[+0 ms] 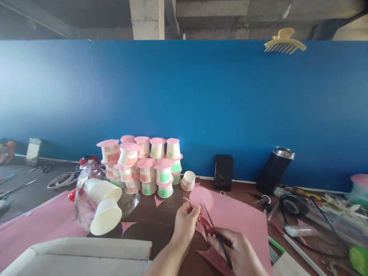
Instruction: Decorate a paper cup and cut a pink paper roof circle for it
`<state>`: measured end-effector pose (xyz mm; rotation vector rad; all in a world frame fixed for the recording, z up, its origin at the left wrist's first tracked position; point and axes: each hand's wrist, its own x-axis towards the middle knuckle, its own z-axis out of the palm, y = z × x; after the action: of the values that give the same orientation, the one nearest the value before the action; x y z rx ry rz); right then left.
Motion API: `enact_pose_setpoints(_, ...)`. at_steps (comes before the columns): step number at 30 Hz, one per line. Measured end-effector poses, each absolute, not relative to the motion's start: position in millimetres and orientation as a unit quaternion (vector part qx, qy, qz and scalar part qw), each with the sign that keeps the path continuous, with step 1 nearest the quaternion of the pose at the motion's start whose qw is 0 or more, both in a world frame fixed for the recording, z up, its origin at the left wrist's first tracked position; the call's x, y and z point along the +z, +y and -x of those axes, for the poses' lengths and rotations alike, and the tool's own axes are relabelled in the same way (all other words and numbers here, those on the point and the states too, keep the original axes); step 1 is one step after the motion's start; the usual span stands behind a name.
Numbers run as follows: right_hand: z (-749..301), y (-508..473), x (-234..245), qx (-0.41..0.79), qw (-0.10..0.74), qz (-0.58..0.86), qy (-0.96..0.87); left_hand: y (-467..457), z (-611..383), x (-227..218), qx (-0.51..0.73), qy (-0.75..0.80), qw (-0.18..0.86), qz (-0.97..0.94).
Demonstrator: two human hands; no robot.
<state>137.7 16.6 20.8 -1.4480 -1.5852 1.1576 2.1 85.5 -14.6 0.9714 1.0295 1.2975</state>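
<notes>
My left hand [185, 224] pinches a round pink paper disc [201, 198] and holds it up over the table. My right hand [237, 251] is closed around thin dark scissors [214, 228], whose blades point up toward the disc's lower edge. Below both hands lies a large pink paper sheet [241, 218] with curved cut-outs. Pink offcuts [128, 226] lie on the brown table to the left.
Several paper-cup houses with pink roofs [146, 165] are stacked at the back by the blue wall. A plastic bag of white cups [100, 201] lies at left, with a cardboard box [77, 257] in front of it. A phone [223, 172], a black flask [274, 168], keys and tools sit at right.
</notes>
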Motion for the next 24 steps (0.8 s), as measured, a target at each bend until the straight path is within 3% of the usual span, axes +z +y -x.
enact_pose_setpoints(15,-140.4,18.7,11.2,0.363,0.328,0.617,-0.617,85.2,3.5,-13.4,0.604,0.421,0.579,-0.349)
enact_pose_setpoints(24,-144.4,24.2,6.7,0.267,0.306,0.667,-0.625,71.1,-0.9,-1.6,0.586,0.302,0.663,-0.355)
